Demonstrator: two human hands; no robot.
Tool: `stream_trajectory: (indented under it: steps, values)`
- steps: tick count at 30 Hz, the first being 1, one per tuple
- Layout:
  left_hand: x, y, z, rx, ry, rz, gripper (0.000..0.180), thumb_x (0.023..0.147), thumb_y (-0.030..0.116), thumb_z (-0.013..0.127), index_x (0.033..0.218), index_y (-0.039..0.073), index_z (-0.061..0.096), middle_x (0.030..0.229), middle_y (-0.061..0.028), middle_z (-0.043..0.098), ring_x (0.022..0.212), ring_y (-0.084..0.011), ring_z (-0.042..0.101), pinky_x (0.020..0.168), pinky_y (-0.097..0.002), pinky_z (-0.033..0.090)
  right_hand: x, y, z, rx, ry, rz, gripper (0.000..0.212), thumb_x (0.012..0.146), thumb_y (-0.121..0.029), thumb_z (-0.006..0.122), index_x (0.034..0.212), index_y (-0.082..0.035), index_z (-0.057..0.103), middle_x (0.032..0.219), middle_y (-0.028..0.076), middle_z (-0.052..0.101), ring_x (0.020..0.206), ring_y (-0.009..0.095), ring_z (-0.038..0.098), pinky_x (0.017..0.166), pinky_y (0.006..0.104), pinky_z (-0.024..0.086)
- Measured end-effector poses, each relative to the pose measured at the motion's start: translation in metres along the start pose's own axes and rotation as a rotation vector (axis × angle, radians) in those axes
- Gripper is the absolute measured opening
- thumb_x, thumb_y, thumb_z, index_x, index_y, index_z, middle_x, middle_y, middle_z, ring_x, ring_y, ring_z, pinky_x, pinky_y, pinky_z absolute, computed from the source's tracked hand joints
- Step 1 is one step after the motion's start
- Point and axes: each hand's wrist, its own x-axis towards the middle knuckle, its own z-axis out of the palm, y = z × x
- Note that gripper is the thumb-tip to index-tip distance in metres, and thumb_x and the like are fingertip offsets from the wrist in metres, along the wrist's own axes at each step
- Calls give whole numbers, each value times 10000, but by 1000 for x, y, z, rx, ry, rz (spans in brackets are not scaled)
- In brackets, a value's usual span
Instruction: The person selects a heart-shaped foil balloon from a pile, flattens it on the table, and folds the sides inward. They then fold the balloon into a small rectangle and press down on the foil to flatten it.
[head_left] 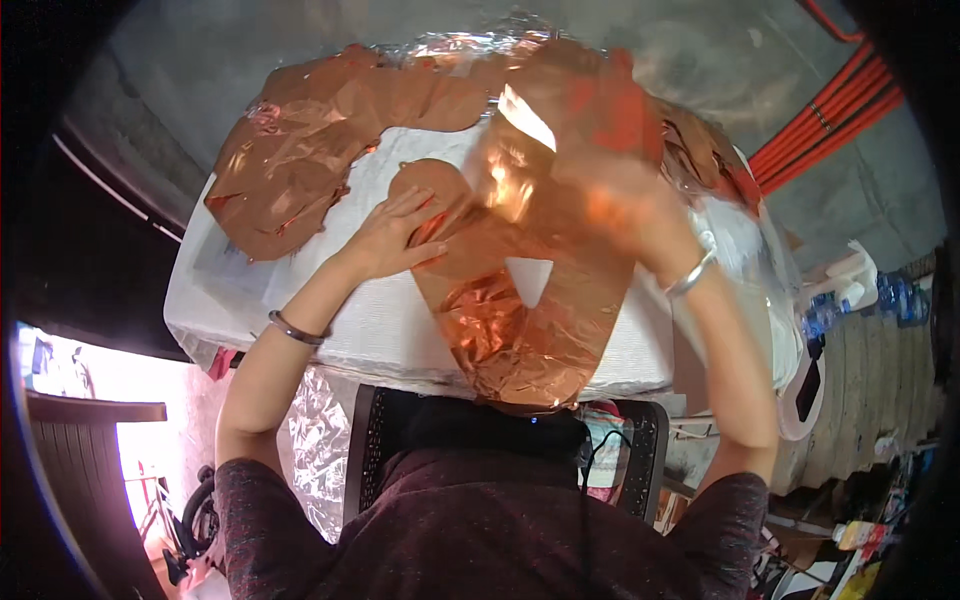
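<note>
A shiny copper-coloured foil sheet (560, 300) lies across the white-covered table, its crumpled lower end hanging over the near edge. It has a triangular gap in its middle, through which white shows. My left hand (400, 235) lies flat on the left side of the foil, fingers spread, beside a rounded foil piece (430, 180). My right hand (625, 210) is smeared by motion over the right part of the foil, next to a raised, blurred stretch of it. Whether those fingers hold the foil cannot be made out.
More crumpled copper foil (290, 160) lies at the table's far left. Clear plastic film (460, 45) runs along the back. The white table cover (370, 320) shows around the foil. Red pipes (830, 115) stand at the right, with blue-tinted plastic bottles (825, 315) nearby.
</note>
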Motion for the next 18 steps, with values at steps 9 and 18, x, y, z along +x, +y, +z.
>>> stream_trajectory:
  steps: [9, 18]
  values:
    - [-4, 0, 8, 96, 183, 86, 674, 810, 480, 652, 1348, 112, 479, 1409, -171, 415, 1339, -347, 349, 1065, -454, 315, -67, -64, 99, -260, -200, 79, 445, 741, -155, 648, 1184, -121, 618, 1167, 101, 607, 1081, 274, 572, 912, 375, 457]
    - [17, -7, -3, 176, 152, 65, 667, 799, 454, 679, 1333, 102, 488, 1419, -187, 405, 1339, -348, 347, 1073, -453, 304, -75, -61, 89, -296, -205, 146, 397, 763, -100, 603, 1159, -109, 631, 1216, 107, 590, 1095, 276, 568, 918, 378, 459]
